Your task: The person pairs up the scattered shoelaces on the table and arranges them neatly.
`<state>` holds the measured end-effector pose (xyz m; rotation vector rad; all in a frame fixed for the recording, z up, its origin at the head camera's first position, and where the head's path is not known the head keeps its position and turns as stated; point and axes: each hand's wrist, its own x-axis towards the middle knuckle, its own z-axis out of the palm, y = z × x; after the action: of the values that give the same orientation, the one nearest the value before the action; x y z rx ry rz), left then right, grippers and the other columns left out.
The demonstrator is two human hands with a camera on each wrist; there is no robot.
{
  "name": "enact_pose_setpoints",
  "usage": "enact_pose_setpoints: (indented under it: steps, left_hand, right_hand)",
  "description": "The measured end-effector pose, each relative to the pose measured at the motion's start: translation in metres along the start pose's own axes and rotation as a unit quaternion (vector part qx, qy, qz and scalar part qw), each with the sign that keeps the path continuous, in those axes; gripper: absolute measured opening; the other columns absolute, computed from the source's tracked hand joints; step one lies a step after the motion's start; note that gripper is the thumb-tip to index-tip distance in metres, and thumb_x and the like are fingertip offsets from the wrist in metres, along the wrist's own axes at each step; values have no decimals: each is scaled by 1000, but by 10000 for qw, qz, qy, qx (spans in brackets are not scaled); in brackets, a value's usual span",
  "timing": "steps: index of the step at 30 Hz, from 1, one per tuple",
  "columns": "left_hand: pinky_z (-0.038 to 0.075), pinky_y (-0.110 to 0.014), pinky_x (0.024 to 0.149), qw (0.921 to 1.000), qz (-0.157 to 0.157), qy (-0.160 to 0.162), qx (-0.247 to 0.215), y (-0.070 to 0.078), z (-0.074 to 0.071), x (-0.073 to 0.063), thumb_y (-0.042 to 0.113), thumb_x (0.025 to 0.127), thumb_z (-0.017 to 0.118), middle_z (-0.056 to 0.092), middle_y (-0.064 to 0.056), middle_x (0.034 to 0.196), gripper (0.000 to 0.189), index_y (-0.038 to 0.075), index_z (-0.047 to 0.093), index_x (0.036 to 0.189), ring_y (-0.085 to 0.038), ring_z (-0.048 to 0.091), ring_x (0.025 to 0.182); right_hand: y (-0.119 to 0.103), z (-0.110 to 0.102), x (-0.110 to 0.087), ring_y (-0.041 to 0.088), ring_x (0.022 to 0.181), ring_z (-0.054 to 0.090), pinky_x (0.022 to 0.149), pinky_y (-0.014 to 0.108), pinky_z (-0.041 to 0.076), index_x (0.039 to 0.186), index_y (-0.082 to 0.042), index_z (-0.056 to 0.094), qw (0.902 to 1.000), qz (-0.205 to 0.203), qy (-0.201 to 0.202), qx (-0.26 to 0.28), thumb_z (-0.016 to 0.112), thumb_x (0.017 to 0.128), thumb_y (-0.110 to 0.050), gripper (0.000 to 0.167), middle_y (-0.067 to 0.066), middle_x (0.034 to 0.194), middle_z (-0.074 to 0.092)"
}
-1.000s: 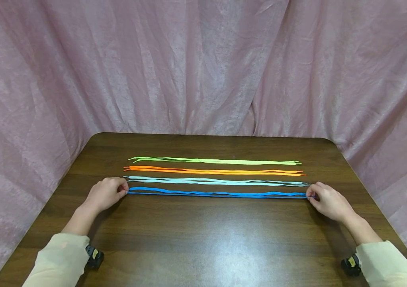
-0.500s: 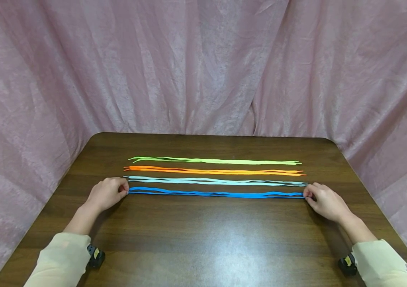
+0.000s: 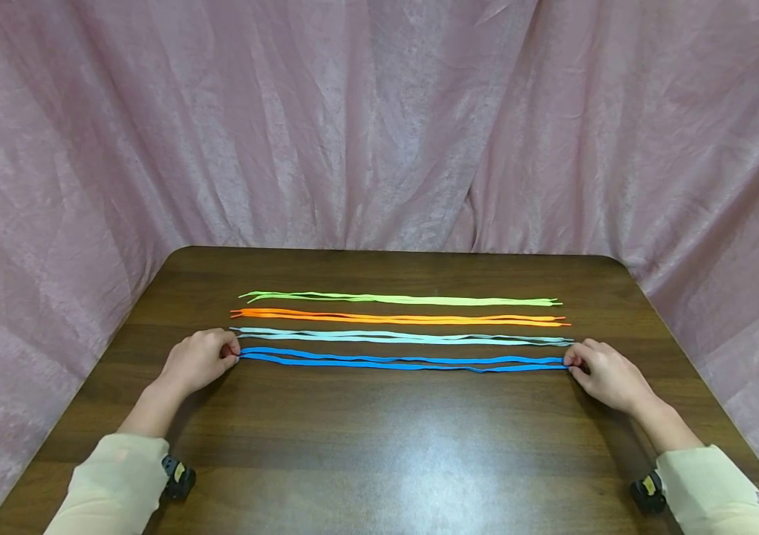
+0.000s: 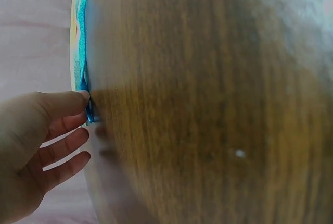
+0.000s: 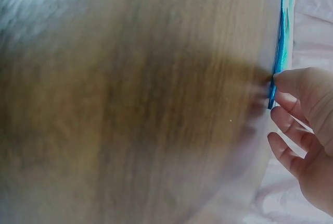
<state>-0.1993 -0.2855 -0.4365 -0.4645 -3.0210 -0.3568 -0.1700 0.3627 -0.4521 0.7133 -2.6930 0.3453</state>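
A blue shoelace [image 3: 379, 362], doubled into two nearly parallel strands, stretches across the table between both hands. My left hand [image 3: 197, 360] pinches its left end between thumb and forefinger; in the left wrist view a short blue tip pokes out below the thumb [image 4: 73, 101]. At the other end, my right hand [image 3: 610, 375] pinches the lace the same way, and its tip shows past the fingers in the right wrist view. Just behind lies a pale blue shoelace [image 3: 379, 336], its right end close to the right fingertips.
Farther back, an orange shoelace [image 3: 379, 319] and a yellow-green shoelace [image 3: 379, 299] lie in rows parallel to the blue one. All rest on a dark wooden table [image 3: 353, 438] with rounded far corners. A pink curtain [image 3: 379, 126] hangs behind and on both sides.
My right hand has shifted slightly left, toward the other hand. The blue strands, bunched and overlapping before, now lie apart with a thin gap. My left hand has barely moved.
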Motion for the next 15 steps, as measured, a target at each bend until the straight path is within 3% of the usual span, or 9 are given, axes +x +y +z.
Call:
enact_pose_setpoints:
  steps: [15]
  left_hand:
    - [43,-36,56,10000,25,-23,-13,5,-6,-4,13,75,73,58,5,73,10,16,64,79,-13,54,64]
  right_hand:
    - [-3,-6,8,7,66,50,56,28,44,77,-15,60,9999,112,-33,-62,71,69,-1,20,-8,73,53]
